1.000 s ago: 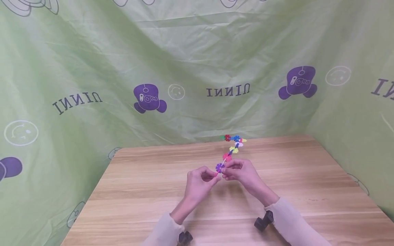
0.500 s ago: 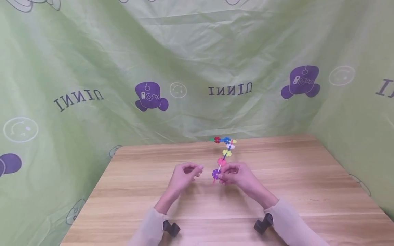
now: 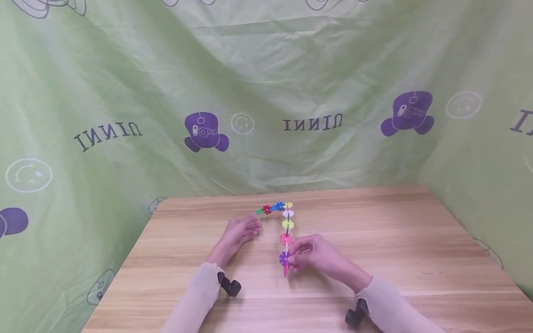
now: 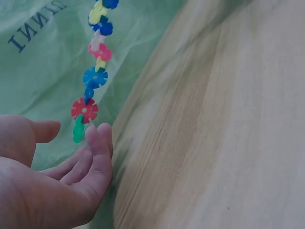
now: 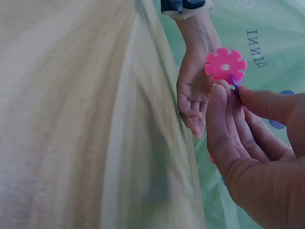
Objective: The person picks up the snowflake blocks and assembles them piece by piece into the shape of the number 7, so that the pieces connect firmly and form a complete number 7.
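A chain of flower-shaped snowflake discs, slotted together in several colours, bends left at its far end. My right hand pinches the purple disc near the close end between thumb and fingers. Beyond that purple disc, a pink disc forms the near tip, face-on in the right wrist view. My left hand is by the far end, its fingers loosely extended and thumb apart. Just beyond its fingertips is the green end disc, joined to a red disc.
The wood-grain table lies beneath both hands. A green printed curtain hangs behind the table and along both sides. Black devices are strapped at both wrists.
My left hand has let go of the near pink disc and moved left, then forward to the far end. My right hand has brought the chain nearer and swung its far end left.
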A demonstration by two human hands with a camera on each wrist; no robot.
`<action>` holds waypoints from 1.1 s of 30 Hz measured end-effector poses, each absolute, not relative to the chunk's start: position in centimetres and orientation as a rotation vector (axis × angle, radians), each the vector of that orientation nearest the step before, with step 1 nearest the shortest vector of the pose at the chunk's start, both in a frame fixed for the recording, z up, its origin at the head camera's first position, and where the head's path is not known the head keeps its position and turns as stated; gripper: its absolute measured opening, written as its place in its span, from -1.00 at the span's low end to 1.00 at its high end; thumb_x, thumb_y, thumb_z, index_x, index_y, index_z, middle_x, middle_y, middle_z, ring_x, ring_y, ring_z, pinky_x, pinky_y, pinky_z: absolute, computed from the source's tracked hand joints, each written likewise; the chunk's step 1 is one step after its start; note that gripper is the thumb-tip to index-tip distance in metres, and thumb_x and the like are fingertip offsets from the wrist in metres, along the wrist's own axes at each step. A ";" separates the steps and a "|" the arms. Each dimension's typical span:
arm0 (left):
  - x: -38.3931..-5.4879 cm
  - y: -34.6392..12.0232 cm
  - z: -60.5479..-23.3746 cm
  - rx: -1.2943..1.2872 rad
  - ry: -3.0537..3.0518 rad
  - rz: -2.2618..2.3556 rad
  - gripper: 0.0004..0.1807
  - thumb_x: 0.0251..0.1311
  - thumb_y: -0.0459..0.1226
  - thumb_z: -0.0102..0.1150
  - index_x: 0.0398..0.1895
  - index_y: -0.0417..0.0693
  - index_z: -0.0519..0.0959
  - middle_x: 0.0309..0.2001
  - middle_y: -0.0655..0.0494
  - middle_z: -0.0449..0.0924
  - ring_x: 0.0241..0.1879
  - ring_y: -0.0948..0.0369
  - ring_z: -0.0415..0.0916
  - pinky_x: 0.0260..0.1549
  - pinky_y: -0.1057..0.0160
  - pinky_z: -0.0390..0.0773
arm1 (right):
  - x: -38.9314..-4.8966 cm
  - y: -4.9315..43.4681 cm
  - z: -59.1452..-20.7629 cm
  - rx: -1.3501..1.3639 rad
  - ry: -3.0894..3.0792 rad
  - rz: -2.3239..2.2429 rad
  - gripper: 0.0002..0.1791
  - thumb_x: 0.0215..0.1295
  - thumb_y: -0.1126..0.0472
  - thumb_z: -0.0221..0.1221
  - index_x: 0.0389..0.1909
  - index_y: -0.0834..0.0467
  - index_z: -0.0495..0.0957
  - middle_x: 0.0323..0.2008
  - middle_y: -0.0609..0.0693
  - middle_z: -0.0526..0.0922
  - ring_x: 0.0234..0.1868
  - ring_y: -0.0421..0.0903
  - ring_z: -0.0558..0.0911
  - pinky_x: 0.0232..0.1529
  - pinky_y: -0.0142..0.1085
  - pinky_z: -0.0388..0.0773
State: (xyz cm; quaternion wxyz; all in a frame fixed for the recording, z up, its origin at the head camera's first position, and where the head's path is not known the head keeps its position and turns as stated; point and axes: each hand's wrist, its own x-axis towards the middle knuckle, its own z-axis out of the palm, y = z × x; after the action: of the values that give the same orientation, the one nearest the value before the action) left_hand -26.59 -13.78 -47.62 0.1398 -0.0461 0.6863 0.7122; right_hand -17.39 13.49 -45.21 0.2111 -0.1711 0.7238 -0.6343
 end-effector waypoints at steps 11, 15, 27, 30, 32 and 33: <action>-28.0 -13.6 -48.2 -0.264 1.930 2.126 -0.58 0.49 -0.23 0.20 0.22 -0.40 0.56 -0.04 -0.15 0.79 -0.21 0.27 0.76 -0.10 0.38 0.74 | -16.5 13.3 -46.4 -0.471 1.990 -1.722 -0.85 0.27 0.42 0.32 -0.15 0.35 0.68 -0.28 0.13 0.80 -0.29 -0.05 0.79 -0.15 -0.20 0.81; -28.5 -13.5 -48.4 -0.316 1.944 2.143 -0.65 0.43 -0.36 0.24 0.17 -0.43 0.60 -0.23 -0.02 0.79 -0.30 0.31 0.73 -0.22 0.45 0.71 | -16.5 13.5 -46.8 -0.476 1.964 -1.726 -0.84 0.27 0.44 0.31 -0.15 0.39 0.66 -0.28 0.15 0.78 -0.29 -0.06 0.80 -0.16 -0.18 0.82; -29.0 -12.6 -48.5 -0.281 2.064 2.112 -0.61 0.28 -0.53 0.28 0.17 -0.49 0.57 -0.30 -0.09 0.81 -0.39 0.27 0.75 -0.36 0.45 0.70 | -16.7 14.0 -47.9 -0.353 1.895 -1.727 -0.80 0.30 0.46 0.28 -0.09 0.43 0.62 -0.29 0.25 0.81 -0.36 -0.02 0.82 -0.20 -0.10 0.83; -29.1 -12.6 -48.2 -0.288 2.105 2.087 -0.62 0.28 -0.52 0.28 0.16 -0.46 0.58 -0.25 -0.14 0.81 -0.37 0.26 0.76 -0.34 0.44 0.71 | -16.8 14.0 -48.0 -0.345 1.891 -1.726 -0.80 0.30 0.47 0.27 -0.08 0.45 0.61 -0.28 0.25 0.81 -0.37 -0.03 0.82 -0.20 -0.10 0.83; -29.1 -12.7 -48.2 -0.281 2.129 2.073 -0.62 0.28 -0.52 0.29 0.16 -0.46 0.59 -0.22 -0.19 0.82 -0.37 0.26 0.76 -0.35 0.44 0.70 | -16.8 14.0 -48.0 -0.343 1.898 -1.722 -0.80 0.30 0.47 0.27 -0.08 0.45 0.61 -0.28 0.24 0.81 -0.37 -0.03 0.82 -0.21 -0.11 0.83; -29.1 -12.7 -48.2 -0.283 2.135 2.065 -0.62 0.27 -0.52 0.30 0.16 -0.46 0.59 -0.22 -0.19 0.82 -0.38 0.26 0.76 -0.36 0.45 0.70 | -16.8 14.0 -48.0 -0.342 1.902 -1.718 -0.80 0.30 0.47 0.27 -0.09 0.45 0.61 -0.29 0.24 0.81 -0.37 -0.04 0.82 -0.21 -0.11 0.83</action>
State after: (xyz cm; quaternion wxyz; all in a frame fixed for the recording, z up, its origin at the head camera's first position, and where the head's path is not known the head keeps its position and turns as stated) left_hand -29.05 -12.72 -48.21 0.0787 -0.0944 0.7133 0.6900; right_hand -16.78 14.05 -48.01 0.2743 -0.1274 0.7072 -0.6391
